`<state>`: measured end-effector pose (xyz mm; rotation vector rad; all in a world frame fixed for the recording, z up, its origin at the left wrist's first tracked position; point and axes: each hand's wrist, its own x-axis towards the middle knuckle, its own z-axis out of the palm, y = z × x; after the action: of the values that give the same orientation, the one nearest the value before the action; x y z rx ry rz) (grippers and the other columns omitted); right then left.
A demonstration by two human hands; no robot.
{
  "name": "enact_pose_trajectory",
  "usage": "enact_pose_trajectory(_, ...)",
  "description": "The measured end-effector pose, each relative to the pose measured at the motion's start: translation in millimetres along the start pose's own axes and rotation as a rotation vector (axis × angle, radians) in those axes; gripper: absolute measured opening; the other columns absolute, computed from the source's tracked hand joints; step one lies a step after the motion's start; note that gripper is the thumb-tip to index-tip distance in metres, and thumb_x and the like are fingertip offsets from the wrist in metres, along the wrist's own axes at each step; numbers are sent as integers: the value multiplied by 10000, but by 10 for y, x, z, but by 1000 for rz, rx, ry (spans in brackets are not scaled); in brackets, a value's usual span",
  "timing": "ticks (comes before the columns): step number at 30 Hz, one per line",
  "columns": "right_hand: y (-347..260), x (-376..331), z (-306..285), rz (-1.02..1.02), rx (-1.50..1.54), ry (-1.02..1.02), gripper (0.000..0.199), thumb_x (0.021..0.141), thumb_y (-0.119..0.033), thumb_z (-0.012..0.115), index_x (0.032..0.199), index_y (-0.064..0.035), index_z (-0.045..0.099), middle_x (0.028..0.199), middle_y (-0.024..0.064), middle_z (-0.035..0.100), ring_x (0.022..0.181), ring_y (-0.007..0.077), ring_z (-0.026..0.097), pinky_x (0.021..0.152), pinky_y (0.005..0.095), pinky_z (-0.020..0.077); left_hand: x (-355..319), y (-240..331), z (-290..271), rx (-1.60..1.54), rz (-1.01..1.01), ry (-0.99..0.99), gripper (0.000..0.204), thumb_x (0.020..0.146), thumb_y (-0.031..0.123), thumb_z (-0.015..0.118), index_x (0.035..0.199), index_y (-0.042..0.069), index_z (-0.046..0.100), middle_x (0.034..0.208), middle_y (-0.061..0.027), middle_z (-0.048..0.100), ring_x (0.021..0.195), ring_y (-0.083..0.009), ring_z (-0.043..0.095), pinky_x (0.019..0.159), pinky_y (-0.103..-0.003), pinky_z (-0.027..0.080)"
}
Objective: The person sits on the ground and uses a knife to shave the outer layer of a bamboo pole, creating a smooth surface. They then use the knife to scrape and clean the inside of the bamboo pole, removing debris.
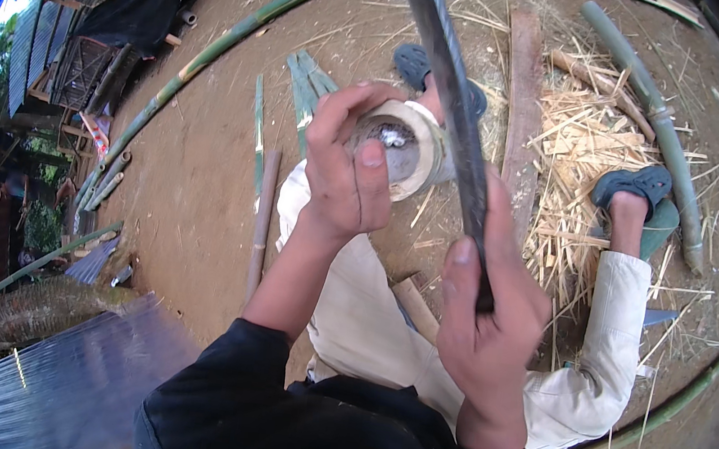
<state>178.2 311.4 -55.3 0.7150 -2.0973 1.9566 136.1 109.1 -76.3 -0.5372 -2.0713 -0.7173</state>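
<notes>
**Bamboo tube gripped, blade across its rim**

Left hand (344, 172) was closed around a hollow bamboo tube (406, 144), held above the knees; its interior looked dark, contents indiscernible. Right hand (489, 310) was clenched on a long blade (450, 91) lying against the tube's rim. Shavings (588, 146) littered the ground.

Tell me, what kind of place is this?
Probably an outdoor yard where bamboo is worked: long bamboo poles lie on bare dirt, split shavings are piled up, and a wooden hut stands nearby.
</notes>
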Motion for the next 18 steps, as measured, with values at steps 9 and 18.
enact_pose_trajectory(9, 214, 15, 35, 37, -81, -57, 508, 965, 48, 544, 1470, 30, 494, 993, 182, 711, 657, 128, 616, 656, 288, 521, 45, -15, 42, -102, -12, 48, 430, 1054, 149, 407, 1405, -34, 240, 1172, -301, 573, 1021, -290, 615, 906, -417, 504)
enact_pose_trajectory(18, 265, 9, 26, 225, -80, -108, 513, 966, 33, 567, 1474, 7, 507, 977, 125, 726, 632, 88, 565, 616, 251, 486, 1, 14, 67, -124, -28, 66, 427, 1039, 126, 398, 1399, -42, 245, 1174, -312, 568, 1021, -298, 616, 924, -419, 501)
